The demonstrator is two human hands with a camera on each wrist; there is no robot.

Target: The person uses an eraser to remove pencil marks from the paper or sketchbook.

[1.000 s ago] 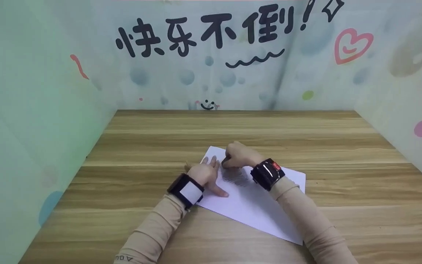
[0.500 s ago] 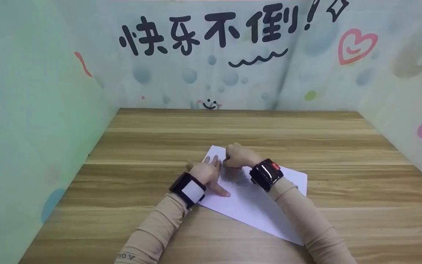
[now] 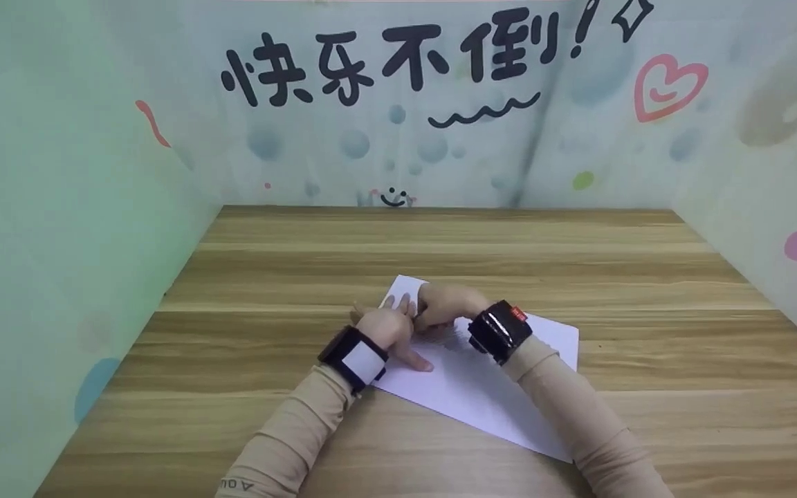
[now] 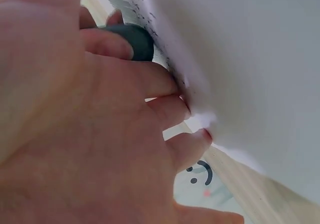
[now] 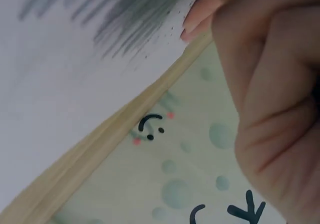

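A white sheet of paper (image 3: 481, 394) lies slanted on the wooden table. My left hand (image 3: 385, 328) rests on its left part with fingers and thumb spread. My right hand (image 3: 443, 304) is on the sheet close beside the left fingers. Its curled fingers grip a dark green, round-edged block (image 4: 142, 42), seen in the left wrist view against the paper; the rest of the block is hidden by the fingers. Grey-green shading strokes (image 5: 140, 14) cover a patch of paper under the right hand. Small dark crumbs lie by the strokes.
The wood-grain table (image 3: 198, 346) extends around the paper on all sides. A printed fabric backdrop (image 3: 336, 152) stands behind it, with a pale green wall (image 3: 59, 207) on the left and a pale wall (image 3: 751, 207) on the right.
My right hand has moved slightly left and toward me across the shading, closer to the left fingers. The left hand stays put on the paper.
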